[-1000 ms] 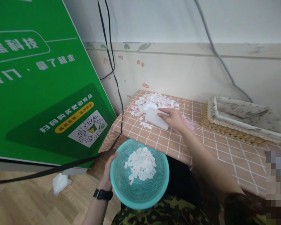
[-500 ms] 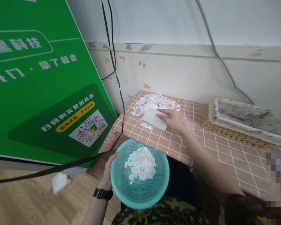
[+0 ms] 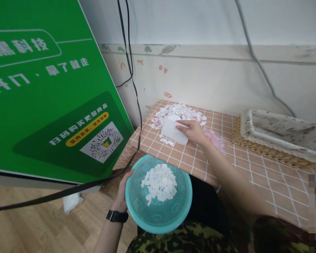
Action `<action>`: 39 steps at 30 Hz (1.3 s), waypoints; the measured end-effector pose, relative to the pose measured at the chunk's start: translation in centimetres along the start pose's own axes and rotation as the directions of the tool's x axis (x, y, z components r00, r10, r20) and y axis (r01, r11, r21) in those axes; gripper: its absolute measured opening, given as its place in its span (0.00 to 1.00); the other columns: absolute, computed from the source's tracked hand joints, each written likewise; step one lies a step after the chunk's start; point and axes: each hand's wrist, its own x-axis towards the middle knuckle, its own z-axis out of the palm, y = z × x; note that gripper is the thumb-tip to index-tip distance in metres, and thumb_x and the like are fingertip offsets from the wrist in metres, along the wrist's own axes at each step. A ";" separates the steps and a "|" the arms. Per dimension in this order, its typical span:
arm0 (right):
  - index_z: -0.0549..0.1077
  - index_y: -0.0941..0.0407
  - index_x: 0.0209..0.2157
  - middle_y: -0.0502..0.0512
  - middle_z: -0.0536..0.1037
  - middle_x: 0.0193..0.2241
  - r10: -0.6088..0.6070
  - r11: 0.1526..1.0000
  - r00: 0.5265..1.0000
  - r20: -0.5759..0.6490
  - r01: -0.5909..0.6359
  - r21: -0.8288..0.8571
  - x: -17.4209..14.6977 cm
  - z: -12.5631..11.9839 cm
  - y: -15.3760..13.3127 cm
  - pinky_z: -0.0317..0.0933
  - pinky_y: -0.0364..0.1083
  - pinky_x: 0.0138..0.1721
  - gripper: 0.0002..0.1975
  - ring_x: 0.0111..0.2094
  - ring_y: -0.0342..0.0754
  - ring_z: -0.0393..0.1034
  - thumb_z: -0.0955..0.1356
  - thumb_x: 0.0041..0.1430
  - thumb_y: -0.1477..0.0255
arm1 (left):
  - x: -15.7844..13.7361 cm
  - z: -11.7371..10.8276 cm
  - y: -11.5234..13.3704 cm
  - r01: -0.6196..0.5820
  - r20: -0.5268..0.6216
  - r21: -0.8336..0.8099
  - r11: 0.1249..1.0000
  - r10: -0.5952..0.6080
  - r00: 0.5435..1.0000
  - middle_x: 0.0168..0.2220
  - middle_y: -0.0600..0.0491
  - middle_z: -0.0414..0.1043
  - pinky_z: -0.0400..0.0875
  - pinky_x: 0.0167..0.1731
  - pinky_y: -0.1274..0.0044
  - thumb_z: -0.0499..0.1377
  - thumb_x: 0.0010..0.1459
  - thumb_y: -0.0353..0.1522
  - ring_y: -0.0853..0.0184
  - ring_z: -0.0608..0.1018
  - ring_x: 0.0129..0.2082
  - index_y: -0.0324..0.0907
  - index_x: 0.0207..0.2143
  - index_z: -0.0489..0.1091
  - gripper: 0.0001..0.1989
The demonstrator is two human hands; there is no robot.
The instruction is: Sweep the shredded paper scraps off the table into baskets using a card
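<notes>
My left hand [image 3: 123, 191] grips the rim of a teal plastic colander [image 3: 158, 221], held just off the table's front edge. A heap of white paper scraps [image 3: 160, 182] lies inside it. Over the table, my right hand [image 3: 192, 130] pinches a white card [image 3: 172, 130], tilted at the front of a big pile of torn paper scraps [image 3: 183, 111], white with some pink. A few loose scraps [image 3: 167, 141] lie just in front of the card. Pink scraps [image 3: 215, 138] sit to the right, partly behind my right wrist.
A wicker basket [image 3: 268, 149] with a patterned cloth lining stands on the right of the checked tablecloth [image 3: 255, 168]. A green panel [image 3: 55, 105] fills the left, with a black strap [image 3: 138, 105] hanging before it. A white bag [image 3: 71, 202] lies on the floor.
The whole view has shifted slightly, so things sit a little farther right. My right hand still holds the card at the pile, with its tilt barely altered. The colander remains in my left hand.
</notes>
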 end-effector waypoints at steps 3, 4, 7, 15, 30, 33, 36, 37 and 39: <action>0.79 0.55 0.43 0.55 0.80 0.42 0.018 0.999 0.997 0.077 -0.021 0.038 0.0 -0.2 0.2 0.68 0.52 0.45 0.15 0.42 0.53 0.75 0.69 0.54 0.67 | -0.1 0.0 0.1 0.004 0.002 -0.012 1.000 -0.004 1.000 0.22 0.51 0.78 0.75 0.27 0.73 0.61 0.52 0.31 0.65 0.77 0.20 0.37 0.28 0.75 0.06; 0.79 0.55 0.43 0.55 0.80 0.42 0.025 0.998 0.994 0.106 -0.031 0.059 0.0 -0.3 0.2 0.68 0.52 0.44 0.15 0.41 0.53 0.75 0.69 0.54 0.67 | -0.1 0.0 0.1 0.009 -0.002 -0.011 1.000 -0.009 1.000 0.21 0.51 0.77 0.75 0.27 0.73 0.60 0.53 0.32 0.65 0.77 0.20 0.37 0.27 0.75 0.06; 0.78 0.56 0.43 0.56 0.80 0.42 0.062 0.993 0.995 0.082 -0.070 0.097 -0.1 -0.5 0.3 0.69 0.52 0.41 0.16 0.40 0.53 0.75 0.69 0.53 0.66 | 0.0 0.0 0.0 0.012 -0.011 -0.005 1.000 -0.012 1.000 0.21 0.51 0.78 0.75 0.27 0.73 0.61 0.52 0.32 0.64 0.78 0.21 0.37 0.27 0.75 0.06; 0.79 0.56 0.42 0.57 0.80 0.42 0.086 0.994 0.990 0.111 -0.093 0.064 -1.1 -2.1 -0.2 0.70 0.52 0.40 0.15 0.40 0.53 0.75 0.70 0.53 0.67 | 0.0 0.4 -0.7 -0.007 0.001 0.007 1.000 0.007 1.000 0.25 0.49 0.79 0.76 0.32 0.69 0.61 0.52 0.31 0.59 0.81 0.27 0.37 0.32 0.75 0.07; 0.77 0.53 0.46 0.54 0.79 0.43 0.167 0.978 0.974 0.153 -0.183 0.100 -6.5 -1.8 -1.9 0.70 0.50 0.38 0.17 0.40 0.53 0.75 0.69 0.55 0.62 | 1.4 -0.5 -0.4 0.029 0.040 0.020 0.999 -0.029 0.999 0.30 0.46 0.80 0.76 0.36 0.67 0.62 0.51 0.34 0.57 0.81 0.32 0.35 0.36 0.75 0.12; 0.77 0.53 0.46 0.54 0.80 0.42 0.164 0.967 0.935 0.315 -0.216 0.137 -7.0 -1.4 -2.5 0.70 0.47 0.34 0.19 0.37 0.51 0.75 0.69 0.55 0.61 | 1.5 -0.5 -0.3 0.017 0.079 0.009 1.000 -0.017 0.997 0.32 0.45 0.80 0.75 0.38 0.67 0.61 0.51 0.34 0.56 0.81 0.34 0.35 0.38 0.75 0.13; 0.78 0.53 0.45 0.55 0.80 0.42 0.176 0.960 0.956 0.233 -0.219 0.174 -6.5 -1.1 -2.3 0.70 0.48 0.35 0.18 0.37 0.51 0.75 0.70 0.54 0.60 | 1.4 -0.6 -0.3 0.014 0.103 0.007 1.000 -0.015 0.995 0.33 0.44 0.80 0.75 0.39 0.67 0.61 0.52 0.34 0.56 0.81 0.34 0.34 0.38 0.75 0.14; 0.78 0.53 0.44 0.55 0.80 0.42 0.182 0.963 0.972 0.146 -0.207 0.174 -6.0 -1.0 -1.9 0.70 0.48 0.36 0.18 0.39 0.52 0.75 0.70 0.53 0.61 | 1.4 -0.6 -0.2 0.016 0.097 0.010 1.000 -0.017 0.995 0.33 0.44 0.80 0.75 0.38 0.66 0.61 0.52 0.34 0.56 0.81 0.34 0.34 0.38 0.75 0.14; 0.78 0.53 0.44 0.56 0.79 0.44 0.179 0.972 0.984 -0.002 -0.177 0.155 -5.1 -0.7 -1.2 0.69 0.50 0.39 0.17 0.41 0.53 0.75 0.70 0.53 0.62 | 1.2 -0.7 0.0 0.016 0.069 0.013 1.000 -0.017 0.997 0.32 0.45 0.80 0.75 0.36 0.67 0.61 0.51 0.34 0.57 0.81 0.32 0.35 0.38 0.75 0.13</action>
